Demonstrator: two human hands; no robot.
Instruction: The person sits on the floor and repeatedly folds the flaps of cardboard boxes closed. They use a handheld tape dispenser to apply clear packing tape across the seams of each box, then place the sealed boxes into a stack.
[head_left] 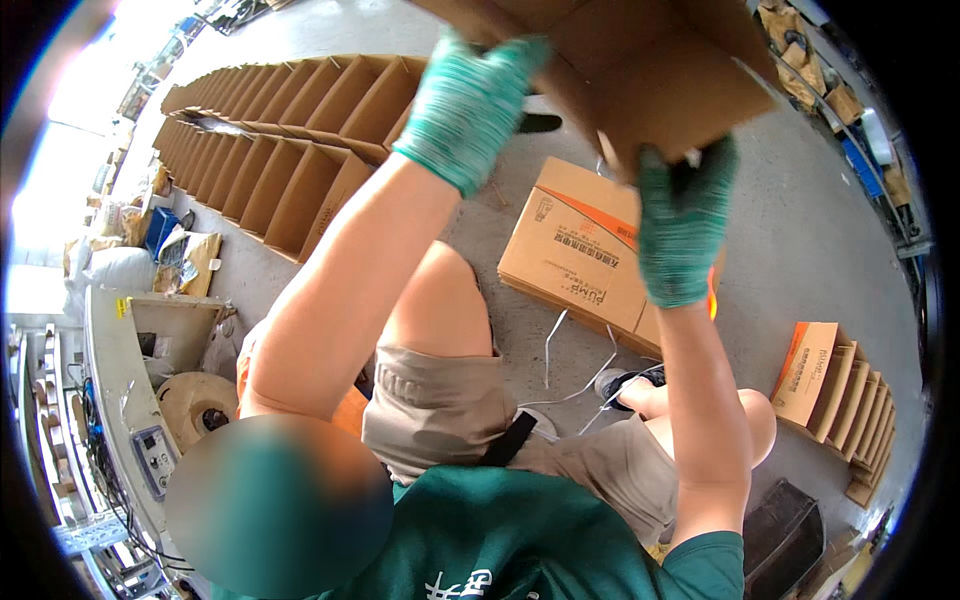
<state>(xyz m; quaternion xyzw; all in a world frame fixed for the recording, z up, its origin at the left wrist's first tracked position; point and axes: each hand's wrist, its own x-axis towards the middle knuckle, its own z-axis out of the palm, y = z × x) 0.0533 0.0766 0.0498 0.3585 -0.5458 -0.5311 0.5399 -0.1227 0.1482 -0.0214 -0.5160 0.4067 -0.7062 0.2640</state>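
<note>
An open brown cardboard box (660, 85) is held up in front of me at the top of the view, its hollow inside partly showing. My left hand (475, 105), in a green-and-white knitted glove, is closed on the box's left edge. Gloved the same way, my right hand (688, 225) grips a lower corner of the box, fingers bent around the cardboard. Both hands are slightly blurred. Below the box, a stack of flat folded cartons (570, 245) with an orange stripe lies on the floor. Loose white straps (548, 350) trail from beneath it toward my feet.
Two long rows of standing open boxes (290, 185) stretch away at the far left. A shorter row of boxes (840, 390) stands at the right. Left of me is a pale machine (125, 400) with a control panel. A black crate (785, 540) sits at the lower right.
</note>
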